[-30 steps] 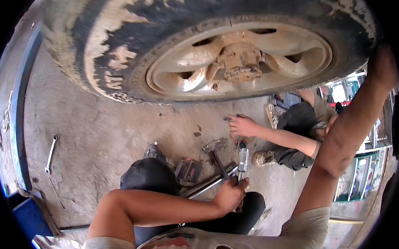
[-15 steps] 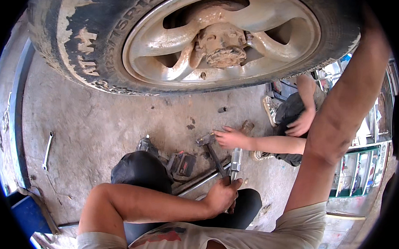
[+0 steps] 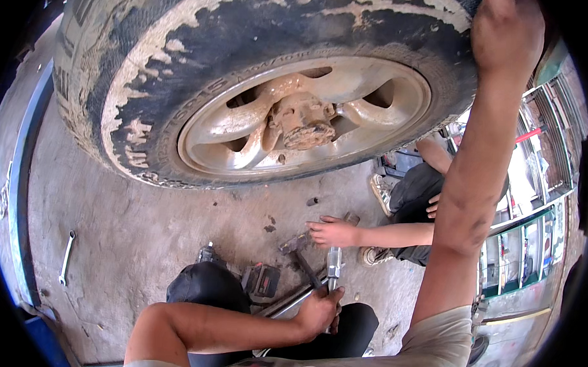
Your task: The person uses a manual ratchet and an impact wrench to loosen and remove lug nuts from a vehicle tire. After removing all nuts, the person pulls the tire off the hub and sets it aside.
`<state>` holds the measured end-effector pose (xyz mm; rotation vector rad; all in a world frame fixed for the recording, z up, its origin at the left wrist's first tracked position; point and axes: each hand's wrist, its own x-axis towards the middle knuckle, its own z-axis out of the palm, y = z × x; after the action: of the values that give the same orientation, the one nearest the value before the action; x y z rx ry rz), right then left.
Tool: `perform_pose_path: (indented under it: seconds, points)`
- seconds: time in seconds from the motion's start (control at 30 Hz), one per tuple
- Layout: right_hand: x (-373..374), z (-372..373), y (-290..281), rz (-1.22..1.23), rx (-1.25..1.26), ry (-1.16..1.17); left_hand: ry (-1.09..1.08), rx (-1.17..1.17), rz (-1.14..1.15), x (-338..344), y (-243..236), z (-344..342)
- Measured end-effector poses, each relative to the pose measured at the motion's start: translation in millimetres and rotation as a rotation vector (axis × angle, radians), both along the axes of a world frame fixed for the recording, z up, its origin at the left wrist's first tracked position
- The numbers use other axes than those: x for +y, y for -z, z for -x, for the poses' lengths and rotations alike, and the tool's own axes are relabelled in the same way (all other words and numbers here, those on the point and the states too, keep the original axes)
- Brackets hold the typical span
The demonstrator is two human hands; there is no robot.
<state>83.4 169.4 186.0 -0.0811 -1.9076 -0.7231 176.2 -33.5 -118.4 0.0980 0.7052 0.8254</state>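
A large muddy wheel (image 3: 271, 98) with a worn tyre and a dusty alloy rim fills the upper view. My right hand (image 3: 506, 35) rests on the top right of the tyre, arm stretched up. My left hand (image 3: 319, 310) is low in front of my knee, closed around a metal lug wrench (image 3: 333, 266) whose socket end stands up. A crouching person at the right reaches a hand (image 3: 331, 233) to the concrete floor beside a hammer (image 3: 301, 255).
A cordless impact driver (image 3: 261, 279) lies by my knee. A spanner (image 3: 66, 258) lies on the floor at the left. Small nuts (image 3: 313, 201) sit under the wheel. A blue frame edge (image 3: 21, 193) curves along the left; glass shelving (image 3: 531, 243) stands at the right.
The wheel has shifted lower and closer in view, with my right hand staying on its top. The other person's hand moved down to the floor by the hammer. My left hand keeps its grip.
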Motion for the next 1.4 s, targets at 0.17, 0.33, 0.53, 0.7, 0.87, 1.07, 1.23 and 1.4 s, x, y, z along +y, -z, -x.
perform_pose_path:
  seconds: [0.17,0.33,0.53,0.7,0.87,1.07,1.23,1.4]
  points:
    - [11.1,-3.7,-6.1,0.025,0.170,0.276,0.063,0.003,0.029,-0.3,-1.9,-0.8]
    - [48.8,30.4,-13.4,0.026,0.542,0.444,0.034,0.009,0.047,2.6,1.7,0.4]
    - [2.1,-2.4,-0.9,-0.004,0.193,0.302,0.053,0.032,0.033,-0.8,3.6,-9.9]
    - [12.4,-1.8,-2.3,-0.055,0.230,0.370,0.038,0.036,-0.004,2.4,8.6,-12.8]
    - [15.3,-2.1,-3.2,-0.074,0.211,0.354,0.070,0.019,-0.014,-0.8,6.7,-9.2]
    - [17.6,1.8,-2.0,-0.072,0.179,0.259,0.045,0.017,-0.001,-6.6,7.8,-6.1]
    - [24.1,-11.0,-6.4,-0.091,0.185,0.238,0.037,-0.031,-0.094,-10.8,13.6,-7.1]
    - [27.6,-55.4,11.9,-0.297,0.196,0.179,0.028,0.076,-0.072,-5.4,5.8,-4.7]
